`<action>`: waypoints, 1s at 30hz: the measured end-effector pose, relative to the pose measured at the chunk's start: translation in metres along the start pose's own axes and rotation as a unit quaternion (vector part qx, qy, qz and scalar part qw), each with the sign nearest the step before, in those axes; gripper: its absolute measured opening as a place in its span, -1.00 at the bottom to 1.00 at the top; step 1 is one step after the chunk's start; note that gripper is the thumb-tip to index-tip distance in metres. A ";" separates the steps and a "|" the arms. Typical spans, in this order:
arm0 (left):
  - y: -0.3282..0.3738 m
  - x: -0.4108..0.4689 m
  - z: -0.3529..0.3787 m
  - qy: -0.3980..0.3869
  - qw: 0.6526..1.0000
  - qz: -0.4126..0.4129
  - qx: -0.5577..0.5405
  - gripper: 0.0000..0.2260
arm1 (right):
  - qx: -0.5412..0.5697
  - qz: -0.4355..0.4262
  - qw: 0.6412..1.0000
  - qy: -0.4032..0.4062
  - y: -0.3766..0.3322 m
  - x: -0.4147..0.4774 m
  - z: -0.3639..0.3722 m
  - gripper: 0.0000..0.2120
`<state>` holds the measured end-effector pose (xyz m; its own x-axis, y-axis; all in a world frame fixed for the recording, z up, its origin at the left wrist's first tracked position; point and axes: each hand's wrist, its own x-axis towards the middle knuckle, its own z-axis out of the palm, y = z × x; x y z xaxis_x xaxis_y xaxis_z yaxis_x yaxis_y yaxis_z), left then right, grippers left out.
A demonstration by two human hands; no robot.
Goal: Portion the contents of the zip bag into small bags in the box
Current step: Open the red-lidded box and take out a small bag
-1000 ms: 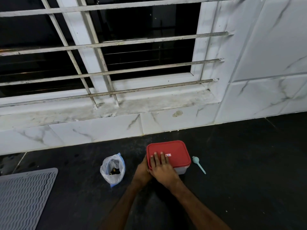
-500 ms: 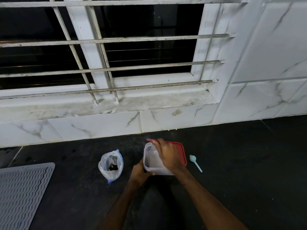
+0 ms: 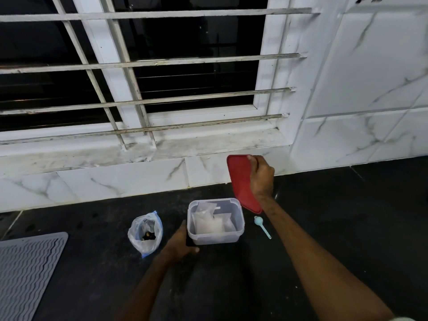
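Observation:
An open clear plastic box stands on the dark floor with several small clear bags inside. My left hand holds its near-left corner, thumb along the left wall. My right hand grips the red lid, lifted and tilted on edge above the box's right side. The zip bag stands open to the left of the box, with dark contents at the bottom.
A small light-blue spoon lies on the floor just right of the box, under the lid. A grey ribbed mat is at the far left. A white marble wall and a barred window rise close behind.
My right hand has pulled the red lid off the box and raised it up and to the right. The small bags inside now show. My left hand stays at the box's corner.

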<state>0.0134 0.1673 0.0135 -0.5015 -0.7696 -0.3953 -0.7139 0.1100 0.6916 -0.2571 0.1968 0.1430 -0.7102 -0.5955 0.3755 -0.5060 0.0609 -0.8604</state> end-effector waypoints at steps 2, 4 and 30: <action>-0.005 0.004 -0.015 -0.011 0.999 -0.028 0.031 0.02 | 0.000 0.024 0.999 0.046 0.016 0.010 -0.014 -0.67; -0.002 0.005 -0.029 -0.001 0.997 -0.042 0.059 -0.06 | 0.001 0.067 0.995 0.075 0.035 0.021 -0.030 -0.64; 0.051 -0.003 0.028 0.025 0.957 0.131 0.259 -0.38 | -0.158 0.413 0.896 0.044 0.143 -0.165 -0.058 -0.67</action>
<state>-0.0352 0.1930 0.0336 -0.6816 -0.7006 -0.2109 -0.7198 0.5903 0.3653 -0.2405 0.3506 -0.0226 -0.9353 -0.1784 -0.3055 0.1059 0.6829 -0.7228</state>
